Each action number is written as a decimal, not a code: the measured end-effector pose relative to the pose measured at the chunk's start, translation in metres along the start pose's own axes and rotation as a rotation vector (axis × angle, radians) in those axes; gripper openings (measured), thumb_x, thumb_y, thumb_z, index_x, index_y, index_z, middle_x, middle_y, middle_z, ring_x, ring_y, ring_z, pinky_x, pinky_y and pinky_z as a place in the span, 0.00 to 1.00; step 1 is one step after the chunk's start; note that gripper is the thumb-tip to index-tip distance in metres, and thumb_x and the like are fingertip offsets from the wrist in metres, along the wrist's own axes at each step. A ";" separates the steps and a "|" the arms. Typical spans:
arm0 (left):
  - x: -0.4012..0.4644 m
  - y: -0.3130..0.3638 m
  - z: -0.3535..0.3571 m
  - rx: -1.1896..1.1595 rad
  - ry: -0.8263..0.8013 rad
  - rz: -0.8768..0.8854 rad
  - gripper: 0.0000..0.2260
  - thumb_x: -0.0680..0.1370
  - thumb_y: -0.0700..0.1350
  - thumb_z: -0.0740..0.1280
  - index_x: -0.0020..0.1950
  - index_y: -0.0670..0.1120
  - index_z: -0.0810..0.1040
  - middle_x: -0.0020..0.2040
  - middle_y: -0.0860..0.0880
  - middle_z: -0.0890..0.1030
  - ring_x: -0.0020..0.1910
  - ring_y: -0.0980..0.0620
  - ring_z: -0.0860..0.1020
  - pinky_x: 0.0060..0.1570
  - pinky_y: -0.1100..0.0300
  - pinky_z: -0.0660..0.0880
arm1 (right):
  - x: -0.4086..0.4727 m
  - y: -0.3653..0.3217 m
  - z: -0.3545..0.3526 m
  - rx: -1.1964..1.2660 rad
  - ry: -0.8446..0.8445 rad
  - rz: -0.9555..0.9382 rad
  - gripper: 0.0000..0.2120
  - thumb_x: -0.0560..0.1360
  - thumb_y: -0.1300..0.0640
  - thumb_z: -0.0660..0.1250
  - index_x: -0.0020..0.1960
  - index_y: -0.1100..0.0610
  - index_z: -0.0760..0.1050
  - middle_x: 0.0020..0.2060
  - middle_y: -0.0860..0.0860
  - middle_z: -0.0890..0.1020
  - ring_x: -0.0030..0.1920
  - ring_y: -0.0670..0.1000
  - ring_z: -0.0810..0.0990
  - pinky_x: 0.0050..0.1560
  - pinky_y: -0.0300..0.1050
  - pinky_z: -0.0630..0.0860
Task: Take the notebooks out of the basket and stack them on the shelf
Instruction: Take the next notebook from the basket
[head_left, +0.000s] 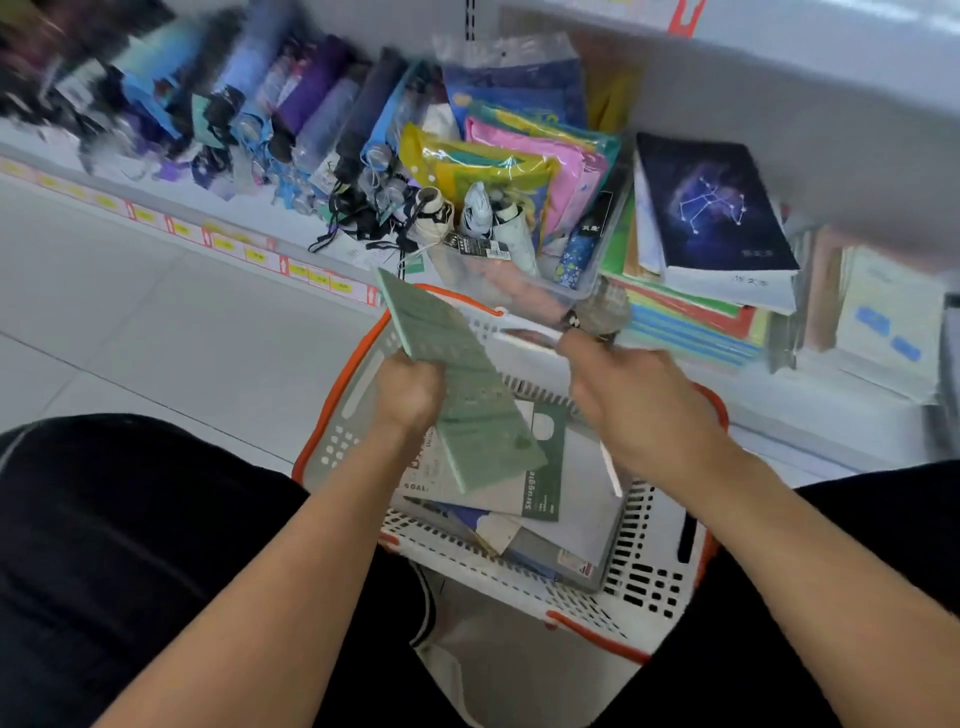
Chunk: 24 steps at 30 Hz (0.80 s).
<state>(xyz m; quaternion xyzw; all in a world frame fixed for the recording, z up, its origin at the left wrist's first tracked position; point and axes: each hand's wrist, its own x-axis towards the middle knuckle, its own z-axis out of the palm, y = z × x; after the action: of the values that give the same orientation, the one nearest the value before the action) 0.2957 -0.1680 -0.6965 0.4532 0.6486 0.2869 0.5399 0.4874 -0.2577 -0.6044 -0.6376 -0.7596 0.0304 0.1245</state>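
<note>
Your left hand (410, 395) grips a green notebook (457, 384), tilted, above the basket (649, 571); your right hand (628, 400) hovers beside it, fingers hidden, grip unclear; more notebooks (524, 499) lie in the basket beneath both hands; the shelf (831, 384) lies beyond your right hand.

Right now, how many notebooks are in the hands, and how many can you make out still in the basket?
Green notebook held by left hand: 1
Notebooks visible in basket, overlapping, roughly: 3
Right hand: 0 notebooks, though its fingers are blurred
Total: about 4
</note>
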 end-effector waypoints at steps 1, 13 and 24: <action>-0.002 0.008 -0.002 -0.113 -0.087 -0.096 0.11 0.77 0.43 0.63 0.54 0.43 0.81 0.49 0.42 0.85 0.45 0.41 0.83 0.42 0.51 0.81 | -0.005 -0.012 0.002 -0.096 -0.037 -0.107 0.17 0.64 0.64 0.70 0.51 0.56 0.70 0.29 0.52 0.77 0.23 0.54 0.70 0.20 0.37 0.52; -0.035 0.083 -0.060 -0.347 -0.480 -0.234 0.28 0.70 0.65 0.67 0.54 0.42 0.81 0.46 0.40 0.85 0.41 0.43 0.83 0.47 0.51 0.79 | 0.000 -0.034 0.001 -0.291 0.164 -0.892 0.12 0.82 0.67 0.51 0.61 0.63 0.69 0.34 0.50 0.79 0.30 0.49 0.76 0.27 0.42 0.77; -0.037 0.118 -0.067 -0.640 -0.185 -0.079 0.13 0.83 0.50 0.58 0.60 0.46 0.78 0.53 0.45 0.85 0.51 0.44 0.84 0.49 0.46 0.80 | 0.027 -0.035 -0.105 0.322 0.862 -0.053 0.14 0.82 0.61 0.57 0.63 0.61 0.77 0.30 0.46 0.77 0.31 0.47 0.71 0.39 0.26 0.65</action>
<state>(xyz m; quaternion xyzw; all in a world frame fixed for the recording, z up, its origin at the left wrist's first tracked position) 0.2645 -0.1431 -0.5612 0.2592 0.4908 0.4127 0.7222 0.4733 -0.2499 -0.4918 -0.5448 -0.6403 -0.1233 0.5272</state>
